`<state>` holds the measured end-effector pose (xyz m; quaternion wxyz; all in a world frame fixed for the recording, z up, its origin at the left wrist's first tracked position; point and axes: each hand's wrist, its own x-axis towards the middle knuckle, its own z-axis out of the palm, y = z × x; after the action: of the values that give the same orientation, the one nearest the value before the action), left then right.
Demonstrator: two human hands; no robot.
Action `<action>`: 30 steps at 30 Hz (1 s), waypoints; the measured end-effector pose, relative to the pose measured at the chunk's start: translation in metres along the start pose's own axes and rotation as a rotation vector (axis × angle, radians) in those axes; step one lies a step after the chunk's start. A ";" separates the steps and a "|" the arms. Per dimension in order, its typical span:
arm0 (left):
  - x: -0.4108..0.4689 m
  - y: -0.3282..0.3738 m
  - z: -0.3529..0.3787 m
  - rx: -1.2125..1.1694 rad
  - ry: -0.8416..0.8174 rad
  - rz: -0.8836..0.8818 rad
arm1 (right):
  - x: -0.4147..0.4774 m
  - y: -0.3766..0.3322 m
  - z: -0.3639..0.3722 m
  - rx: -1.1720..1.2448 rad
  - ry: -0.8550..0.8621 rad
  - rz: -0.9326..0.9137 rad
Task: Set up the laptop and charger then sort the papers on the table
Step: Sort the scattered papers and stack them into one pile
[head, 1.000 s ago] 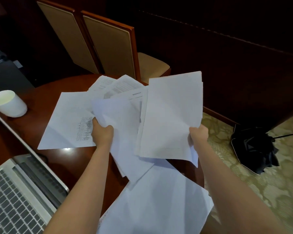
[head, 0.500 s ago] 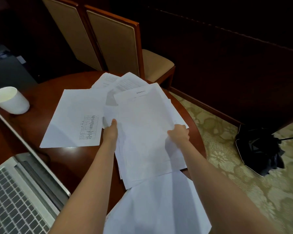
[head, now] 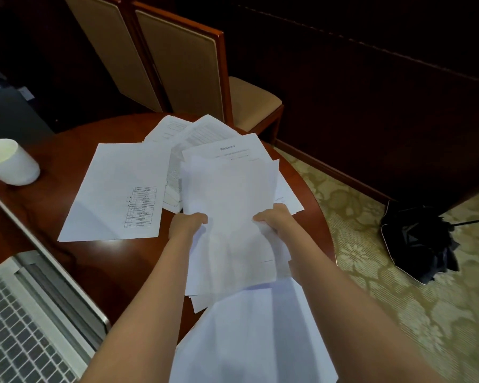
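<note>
Both hands (head: 186,225) (head: 273,221) grip one sheaf of papers (head: 230,205).

Laptop (head: 25,327) left of papers (head: 227,194); cup (head: 10,163) behind laptop.

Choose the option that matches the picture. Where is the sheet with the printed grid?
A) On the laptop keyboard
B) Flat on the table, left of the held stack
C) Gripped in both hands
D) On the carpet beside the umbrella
B: the sheet with the printed grid lies flat on the table, left of the stack gripped by the left hand and right hand.
</note>
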<state>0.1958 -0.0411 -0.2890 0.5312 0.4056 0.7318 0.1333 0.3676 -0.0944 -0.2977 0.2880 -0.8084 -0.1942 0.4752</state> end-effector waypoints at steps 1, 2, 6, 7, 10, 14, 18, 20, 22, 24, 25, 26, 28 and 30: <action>-0.001 -0.001 0.001 0.010 0.010 0.015 | -0.001 0.000 0.001 -0.054 -0.006 -0.025; -0.002 -0.001 0.001 -0.006 0.010 0.032 | -0.001 0.000 0.001 -0.080 0.009 -0.064; -0.006 -0.008 -0.003 -0.054 0.127 0.060 | -0.011 0.002 -0.006 0.050 0.013 -0.212; -0.009 -0.008 -0.006 -0.079 0.181 0.074 | -0.015 0.003 -0.010 0.090 -0.010 -0.259; -0.021 -0.003 -0.014 -0.358 0.202 0.137 | -0.030 0.000 -0.026 0.243 -0.052 -0.388; -0.037 0.015 -0.022 -0.562 0.122 0.337 | -0.039 -0.006 -0.040 0.438 0.008 -0.483; -0.057 0.039 -0.026 -0.567 0.111 0.518 | -0.049 -0.024 -0.052 0.513 0.073 -0.594; -0.063 0.048 -0.028 -0.573 0.111 0.578 | -0.054 -0.032 -0.060 0.527 0.099 -0.642; -0.067 0.053 -0.031 -0.566 0.102 0.603 | -0.059 -0.036 -0.067 0.504 0.098 -0.677; -0.069 0.051 -0.033 -0.534 0.087 0.647 | -0.061 -0.034 -0.072 0.501 0.096 -0.702; -0.070 0.050 -0.034 -0.518 0.082 0.674 | -0.062 -0.032 -0.074 0.520 0.095 -0.706; -0.070 0.049 -0.033 -0.511 0.075 0.696 | -0.062 -0.031 -0.074 0.535 0.096 -0.707; -0.069 0.050 -0.028 -0.472 0.079 0.699 | -0.063 -0.028 -0.070 0.533 0.099 -0.707; -0.071 0.055 -0.022 -0.413 0.119 0.652 | -0.067 -0.030 -0.066 0.520 0.093 -0.709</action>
<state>0.2089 -0.0531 -0.1979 0.4882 0.4929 0.5519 0.4628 0.3926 -0.1296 -0.2092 0.6356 -0.6130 -0.3204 0.3430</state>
